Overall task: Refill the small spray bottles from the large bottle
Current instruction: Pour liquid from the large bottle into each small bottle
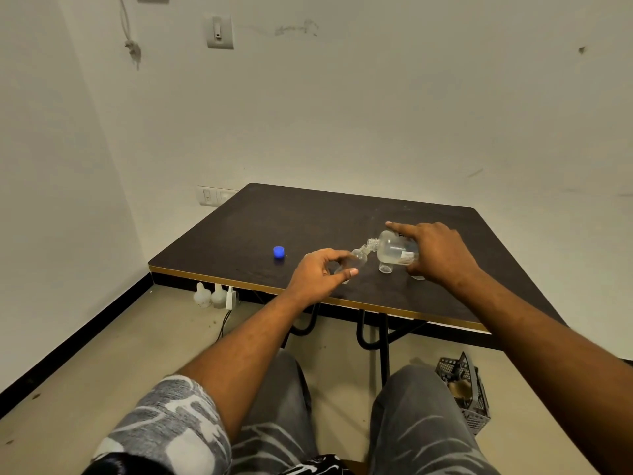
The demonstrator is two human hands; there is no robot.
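My right hand grips the large clear bottle, tipped on its side with its open neck pointing left. Its mouth meets the mouth of a small clear bottle, which my left hand holds tilted above the dark table. A little liquid lies in the large bottle. Another small clear bottle stands on the table just below the large one. A further small clear item peeks out under my right hand. The blue cap rests on the table to the left.
The table stands in a corner of white walls, with a gold-trimmed front edge. On the floor under its left side sit two white plastic bottles and a plug adapter. A dark crate stands on the floor at right. My knees are below.
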